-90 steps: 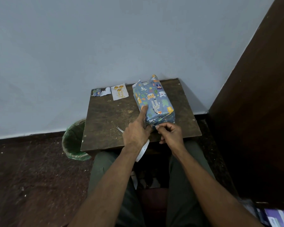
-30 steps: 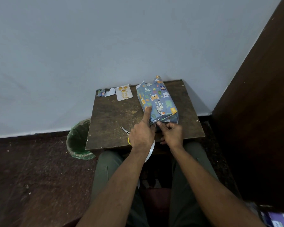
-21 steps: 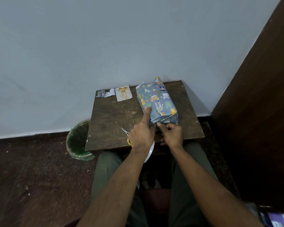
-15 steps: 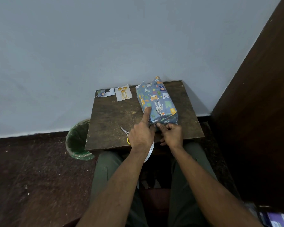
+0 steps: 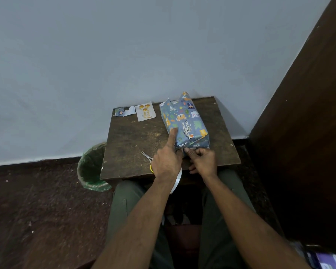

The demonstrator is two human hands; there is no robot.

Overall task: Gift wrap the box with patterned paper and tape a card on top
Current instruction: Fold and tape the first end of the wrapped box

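Head view: left hand (image 5: 166, 162) w/ straight forefinger pins box (image 5: 184, 123); right hand (image 5: 203, 159) pinches near-end flap. Paper prob. thin, tears easily; grip folds.

one box (image 5: 184, 121), one card (image 5: 145, 112), one scissors (image 5: 147, 157).

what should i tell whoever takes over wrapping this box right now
Left hand: index finger pressed straight on top of the wrapped box, steadying it.
Right hand: pinching the paper fold at the box's near end.
Box lies on the table, paper round its body; far end flaps still stick up.
Card lies at the table's far edge, not yet taped. Scissors beside the left hand; a white strip shows under the left wrist.
Left: close both ends, tape the card on top.
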